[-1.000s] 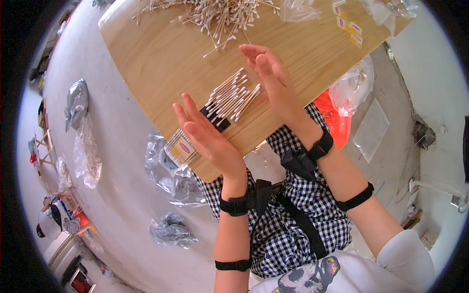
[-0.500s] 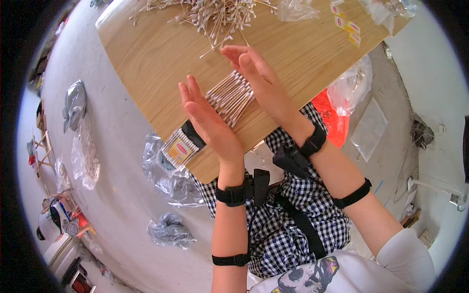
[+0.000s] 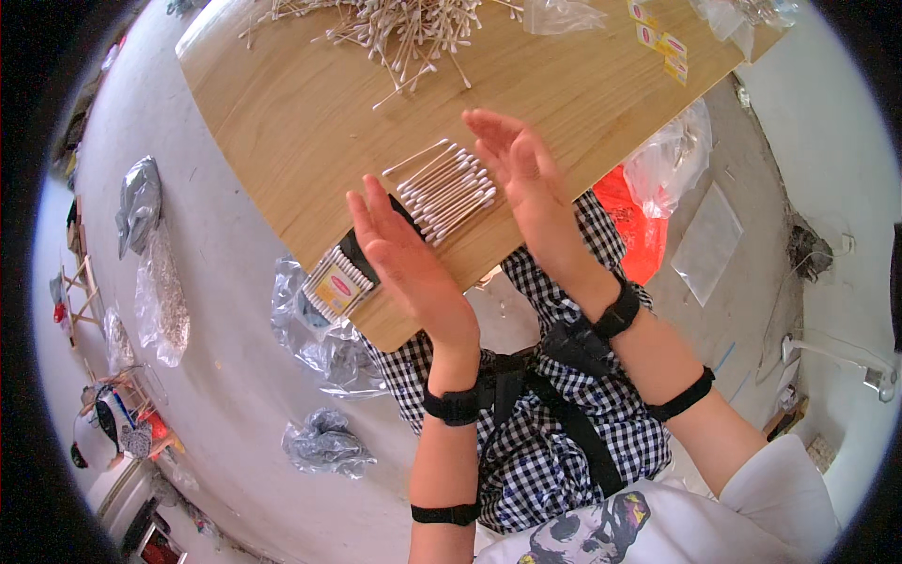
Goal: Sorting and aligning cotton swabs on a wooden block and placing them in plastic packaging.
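Observation:
A bundle of cotton swabs (image 3: pixel 446 193) lies side by side on the wooden table (image 3: pixel 310 122), with one swab angled off its far end. My left hand (image 3: pixel 404 258) stands on edge at the bundle's left, fingers stretched out, its fingertips by a black strip (image 3: pixel 359 258) on the table. My right hand (image 3: pixel 526 174) is held at the bundle's right with fingers apart, a small gap between it and the swab tips. Neither hand grips anything. At the table's near left edge lies a row of swabs with a yellow and white label (image 3: pixel 335 287).
A large loose heap of cotton swabs (image 3: pixel 404 28) covers the table's far side. Several yellow labels (image 3: pixel 662 42) and clear plastic bags (image 3: pixel 564 14) lie at the far right. A red bag (image 3: pixel 644 230) hangs below the right edge. Plastic bags (image 3: pixel 329 442) lie on the floor.
My right hand has moved right and away from the swabs, and the hands are wider apart. The bundle now lies flatter and more even, with one swab askew at its far end.

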A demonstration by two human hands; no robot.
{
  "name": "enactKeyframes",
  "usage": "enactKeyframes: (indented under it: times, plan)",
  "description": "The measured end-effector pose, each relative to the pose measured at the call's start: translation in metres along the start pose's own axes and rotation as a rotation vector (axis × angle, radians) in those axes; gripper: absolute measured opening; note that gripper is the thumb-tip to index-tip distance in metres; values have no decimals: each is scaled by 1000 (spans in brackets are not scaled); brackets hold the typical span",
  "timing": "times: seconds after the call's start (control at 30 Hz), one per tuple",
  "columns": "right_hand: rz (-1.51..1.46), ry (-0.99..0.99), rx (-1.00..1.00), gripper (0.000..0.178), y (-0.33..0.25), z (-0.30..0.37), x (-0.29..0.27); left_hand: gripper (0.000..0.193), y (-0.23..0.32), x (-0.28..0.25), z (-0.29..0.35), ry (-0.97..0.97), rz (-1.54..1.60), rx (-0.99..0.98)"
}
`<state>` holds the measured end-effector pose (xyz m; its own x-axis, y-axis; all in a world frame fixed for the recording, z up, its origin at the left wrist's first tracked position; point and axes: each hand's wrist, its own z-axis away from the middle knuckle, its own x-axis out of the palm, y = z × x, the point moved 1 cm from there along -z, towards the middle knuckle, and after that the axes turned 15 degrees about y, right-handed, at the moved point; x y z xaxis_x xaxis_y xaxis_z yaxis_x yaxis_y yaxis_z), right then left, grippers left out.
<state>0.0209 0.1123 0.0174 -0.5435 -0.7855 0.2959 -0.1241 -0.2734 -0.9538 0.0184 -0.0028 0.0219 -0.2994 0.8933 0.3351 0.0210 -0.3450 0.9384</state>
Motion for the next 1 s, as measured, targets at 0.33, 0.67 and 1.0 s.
enactKeyframes:
  times: [0.33,0.67,1.0]
  plan:
    - [79,64,-88,60,-2,-7,-8,75,3,1,-14,-106,-471,321]
    - [237,75,-268,48,1,-15,-14,104,-2,1,9,-577,-1458,801]
    - [152,105,-261,47,2,-17,-12,104,-11,10,-24,-451,-1465,971]
